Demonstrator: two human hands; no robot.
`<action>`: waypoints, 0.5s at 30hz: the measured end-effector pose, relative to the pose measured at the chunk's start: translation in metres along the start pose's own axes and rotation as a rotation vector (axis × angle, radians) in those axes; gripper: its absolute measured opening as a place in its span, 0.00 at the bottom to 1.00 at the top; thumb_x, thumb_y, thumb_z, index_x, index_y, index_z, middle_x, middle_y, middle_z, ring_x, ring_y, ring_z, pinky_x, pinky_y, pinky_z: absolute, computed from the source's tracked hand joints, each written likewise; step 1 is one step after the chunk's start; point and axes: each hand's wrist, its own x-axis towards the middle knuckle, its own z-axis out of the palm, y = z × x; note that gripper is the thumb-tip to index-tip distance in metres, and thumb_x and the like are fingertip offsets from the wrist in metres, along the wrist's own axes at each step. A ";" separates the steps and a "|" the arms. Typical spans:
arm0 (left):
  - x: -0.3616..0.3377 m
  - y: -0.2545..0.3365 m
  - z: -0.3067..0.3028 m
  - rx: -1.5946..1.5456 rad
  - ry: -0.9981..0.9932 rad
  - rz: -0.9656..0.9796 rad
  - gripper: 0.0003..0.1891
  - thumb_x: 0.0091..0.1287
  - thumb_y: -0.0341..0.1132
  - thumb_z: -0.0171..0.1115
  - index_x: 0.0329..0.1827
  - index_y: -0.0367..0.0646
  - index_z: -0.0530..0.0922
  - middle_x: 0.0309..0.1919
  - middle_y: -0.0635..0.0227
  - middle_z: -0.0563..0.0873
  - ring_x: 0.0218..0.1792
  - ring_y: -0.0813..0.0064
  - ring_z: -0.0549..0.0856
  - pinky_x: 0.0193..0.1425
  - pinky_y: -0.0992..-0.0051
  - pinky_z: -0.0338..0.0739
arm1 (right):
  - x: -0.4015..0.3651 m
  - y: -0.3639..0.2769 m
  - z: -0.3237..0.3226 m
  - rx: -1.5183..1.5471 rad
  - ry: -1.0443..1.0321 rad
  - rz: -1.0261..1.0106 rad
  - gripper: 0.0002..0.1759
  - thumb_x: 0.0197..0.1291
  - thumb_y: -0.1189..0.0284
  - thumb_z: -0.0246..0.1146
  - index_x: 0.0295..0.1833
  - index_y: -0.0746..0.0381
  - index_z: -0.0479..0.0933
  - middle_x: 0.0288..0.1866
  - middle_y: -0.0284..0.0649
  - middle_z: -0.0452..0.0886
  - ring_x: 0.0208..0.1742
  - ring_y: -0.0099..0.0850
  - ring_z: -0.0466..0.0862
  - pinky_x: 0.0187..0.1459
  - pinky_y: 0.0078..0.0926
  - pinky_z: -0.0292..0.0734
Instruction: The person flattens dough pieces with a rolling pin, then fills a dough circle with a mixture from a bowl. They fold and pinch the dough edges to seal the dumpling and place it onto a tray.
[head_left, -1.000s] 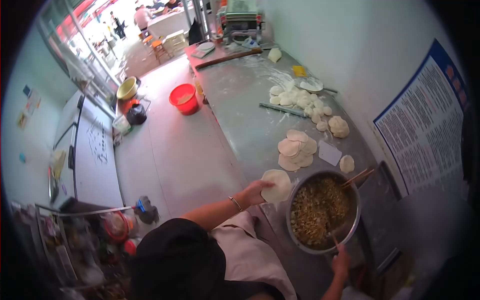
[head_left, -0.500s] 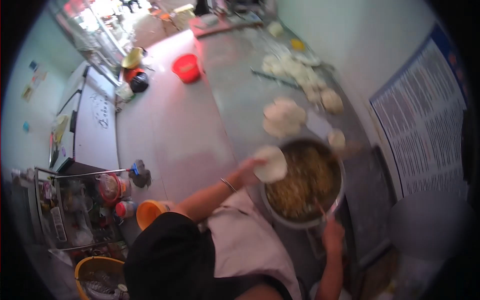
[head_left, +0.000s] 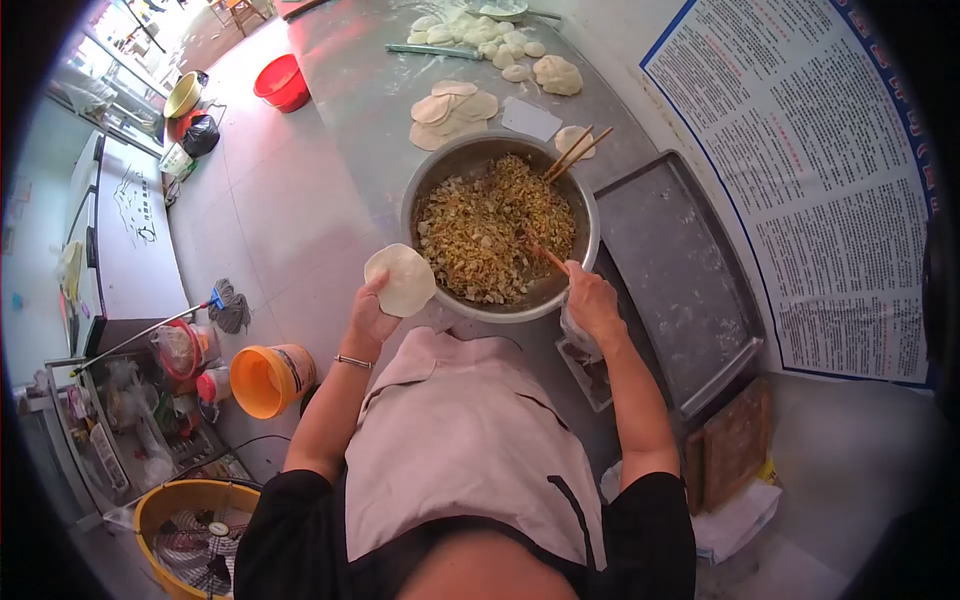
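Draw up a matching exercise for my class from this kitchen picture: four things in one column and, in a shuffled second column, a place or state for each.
Column one
1. Left hand
2. Right hand
3. Metal bowl
4. Red tub

Column two
A. gripping a thin stick
B. standing on the floor
C. holding one flat dough round
D. containing a chopped, yellowish mixture

Right pairs
1-C
2-A
3-D
4-B
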 end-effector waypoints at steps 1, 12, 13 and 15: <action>-0.001 -0.001 -0.001 0.012 0.001 0.005 0.24 0.79 0.38 0.53 0.73 0.37 0.66 0.68 0.51 0.78 0.67 0.51 0.79 0.74 0.46 0.73 | 0.002 -0.006 -0.005 -0.019 0.002 0.001 0.16 0.70 0.73 0.51 0.60 0.57 0.73 0.37 0.58 0.86 0.41 0.61 0.86 0.43 0.58 0.81; 0.009 -0.002 -0.002 0.085 0.013 -0.006 0.27 0.80 0.48 0.51 0.74 0.41 0.67 0.68 0.54 0.78 0.68 0.52 0.79 0.74 0.48 0.72 | 0.032 -0.040 0.038 0.131 -0.124 0.030 0.21 0.75 0.66 0.49 0.65 0.55 0.80 0.53 0.54 0.86 0.54 0.56 0.84 0.55 0.52 0.80; 0.011 0.000 -0.002 0.101 0.010 -0.002 0.27 0.80 0.48 0.51 0.74 0.41 0.67 0.68 0.54 0.78 0.68 0.52 0.79 0.74 0.48 0.72 | 0.033 -0.043 0.040 0.170 -0.130 0.017 0.21 0.75 0.67 0.49 0.65 0.56 0.80 0.53 0.53 0.86 0.54 0.56 0.84 0.55 0.52 0.80; 0.017 0.003 -0.002 0.115 0.004 -0.008 0.26 0.81 0.48 0.50 0.74 0.41 0.67 0.67 0.54 0.79 0.67 0.53 0.79 0.73 0.48 0.74 | 0.034 -0.046 0.048 0.248 -0.144 -0.006 0.21 0.74 0.68 0.50 0.66 0.57 0.80 0.54 0.53 0.85 0.54 0.58 0.83 0.56 0.52 0.79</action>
